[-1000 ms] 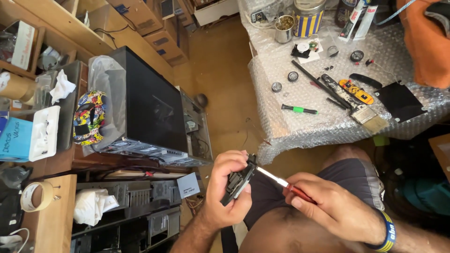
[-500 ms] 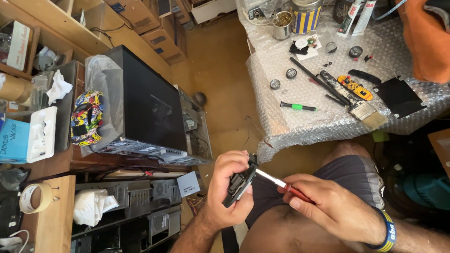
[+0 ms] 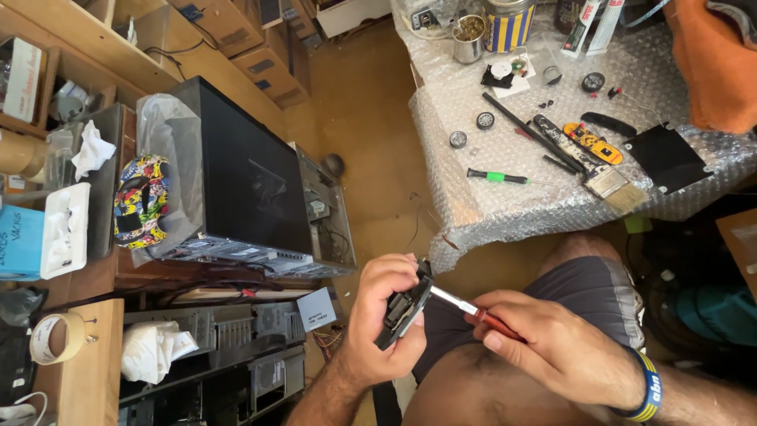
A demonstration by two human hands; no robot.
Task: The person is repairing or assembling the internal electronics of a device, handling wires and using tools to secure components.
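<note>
My left hand (image 3: 384, 315) grips a small black device (image 3: 404, 309) held upright above my lap. My right hand (image 3: 552, 347) holds a screwdriver (image 3: 473, 309) with a red handle and a metal shaft. The shaft's tip rests against the upper part of the device. Both hands are close together over my bare leg and dark shorts (image 3: 587, 288).
A table covered in bubble wrap (image 3: 473, 205) holds a green screwdriver (image 3: 497, 177), a brush (image 3: 615, 188), black parts, small wheels and tins. A black computer case (image 3: 244, 181) stands at the left by wooden shelves. An orange cloth (image 3: 717, 63) hangs at the top right.
The hands hold the same pose with the screwdriver on the device; they sit very slightly higher in view. Nothing else has moved.
</note>
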